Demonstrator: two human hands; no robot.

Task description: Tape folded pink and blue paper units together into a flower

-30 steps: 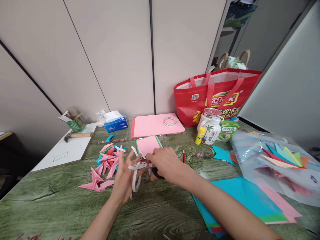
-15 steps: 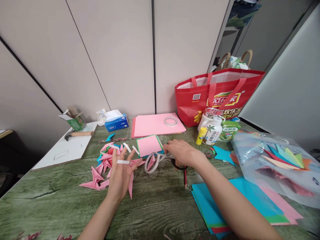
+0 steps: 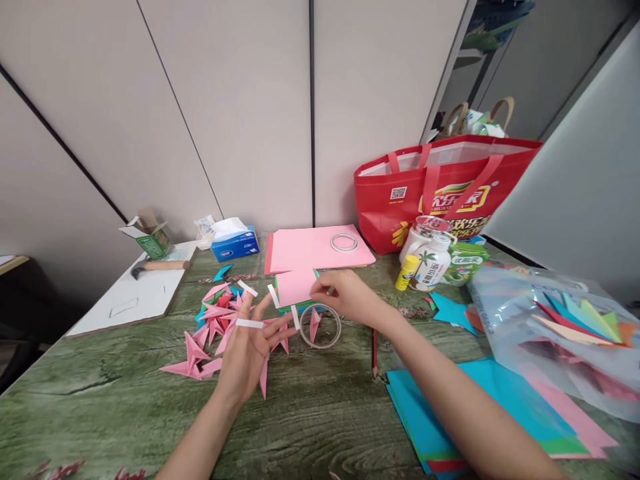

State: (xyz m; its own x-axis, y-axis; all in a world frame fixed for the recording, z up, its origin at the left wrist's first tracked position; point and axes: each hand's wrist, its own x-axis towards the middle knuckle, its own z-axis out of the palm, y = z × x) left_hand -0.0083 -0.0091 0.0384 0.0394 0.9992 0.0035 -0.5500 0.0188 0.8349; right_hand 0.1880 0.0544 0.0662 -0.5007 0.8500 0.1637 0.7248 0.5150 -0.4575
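Pinching the pink sheet at the middle of the table: right hand. Left hand spread, tape strips on its fingertips. Tape roll lies just beside. Strips look cut; none stuck to paper yet.

The left forearm rises from the lower edge, wrist straight, and the left hand stands with its back to the camera and its fingers splayed wide and pointing away, thumb out to the right. The right forearm comes in from the lower right and crosses toward the middle. The right hand lies knuckles up beyond the left, its fingers curled and drawn together against the thumb in a pinch.
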